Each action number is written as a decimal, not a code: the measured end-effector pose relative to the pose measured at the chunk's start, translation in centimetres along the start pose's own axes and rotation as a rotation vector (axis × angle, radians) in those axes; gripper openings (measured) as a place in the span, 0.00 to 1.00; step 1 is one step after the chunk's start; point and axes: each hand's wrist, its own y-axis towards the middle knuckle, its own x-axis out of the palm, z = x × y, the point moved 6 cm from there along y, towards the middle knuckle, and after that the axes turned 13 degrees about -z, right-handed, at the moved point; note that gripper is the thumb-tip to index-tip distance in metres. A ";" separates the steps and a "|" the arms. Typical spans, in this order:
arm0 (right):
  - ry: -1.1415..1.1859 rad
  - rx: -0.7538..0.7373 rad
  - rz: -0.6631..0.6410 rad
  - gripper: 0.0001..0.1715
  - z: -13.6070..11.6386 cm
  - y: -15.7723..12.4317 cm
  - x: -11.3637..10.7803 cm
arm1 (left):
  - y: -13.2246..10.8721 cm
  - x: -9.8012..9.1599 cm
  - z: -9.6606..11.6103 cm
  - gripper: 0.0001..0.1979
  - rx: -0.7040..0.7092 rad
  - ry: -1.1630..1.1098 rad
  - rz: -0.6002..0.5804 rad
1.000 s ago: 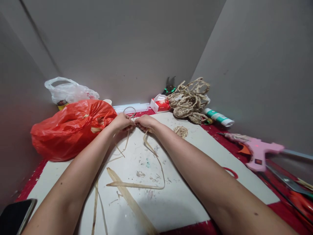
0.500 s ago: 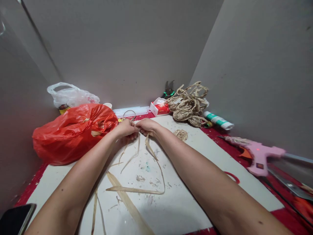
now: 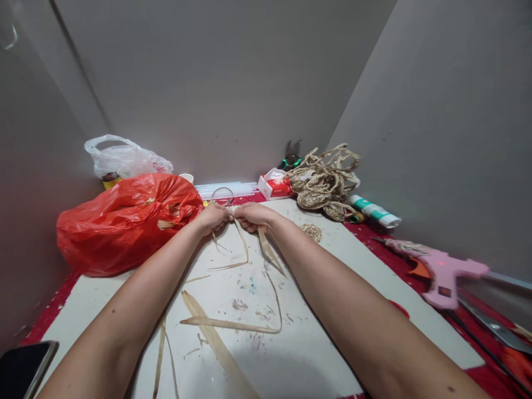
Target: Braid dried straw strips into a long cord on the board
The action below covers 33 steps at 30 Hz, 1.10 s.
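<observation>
My left hand [image 3: 214, 215] and my right hand [image 3: 251, 214] meet at the far middle of a white board [image 3: 316, 343], both closed in a pinch on the same bundle of pale straw strips [image 3: 245, 252]. The strips hang from my fingers and trail toward me across the board. A thin wire ring [image 3: 221, 194] sits just behind my hands. More loose strips [image 3: 216, 332] lie flat on the board between my forearms.
A red plastic bag [image 3: 127, 221] bulges at left, a white bag [image 3: 124, 158] behind it. At the back lie braided straw rope [image 3: 324, 180], a red-white box [image 3: 274, 187], pliers [image 3: 291, 152], a glue tube [image 3: 374, 210]. At right lie a pink glue gun [image 3: 443, 274] and scissors [image 3: 494, 327]. A phone [image 3: 22, 371] lies bottom left.
My hands stayed together at the same spot; the strips hanging below them swung and shifted, and the strip under my right hand now hangs straighter. The view tilted slightly.
</observation>
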 end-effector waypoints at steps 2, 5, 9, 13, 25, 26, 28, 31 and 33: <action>-0.063 0.000 0.006 0.07 -0.2 -0.2 0.0 | 0.1 -0.5 -0.1 0.10 0.010 0.024 0.014; -0.187 0.005 0.054 0.06 -0.4 -0.5 -0.1 | 0.3 -1.0 -0.2 0.10 0.012 0.058 0.029; -0.396 -0.014 0.192 0.07 -0.7 -0.7 -0.6 | 0.7 -1.1 -0.5 0.09 0.004 0.085 0.039; -0.611 -0.065 0.304 0.10 -1.1 -0.4 -0.9 | 0.8 -1.1 -0.4 0.12 0.018 0.150 0.053; -0.970 -0.059 0.433 0.11 -1.7 -1.5 -0.2 | 0.4 -0.6 0.0 0.15 -0.019 0.150 0.026; -0.979 -0.059 0.430 0.11 -1.7 -1.6 -0.1 | 0.4 -0.6 0.1 0.15 -0.016 0.150 0.032; -0.983 -0.056 0.424 0.10 -1.8 -1.6 -0.2 | 0.3 -0.6 0.1 0.14 -0.011 0.148 0.049; -0.961 -0.033 0.412 0.09 -2.1 -1.7 -0.7 | 0.3 -0.6 0.0 0.13 -0.009 0.139 0.069; -0.934 -0.014 0.395 0.10 -2.3 -1.8 -0.8 | 0.4 -0.7 -0.1 0.12 -0.009 0.127 0.072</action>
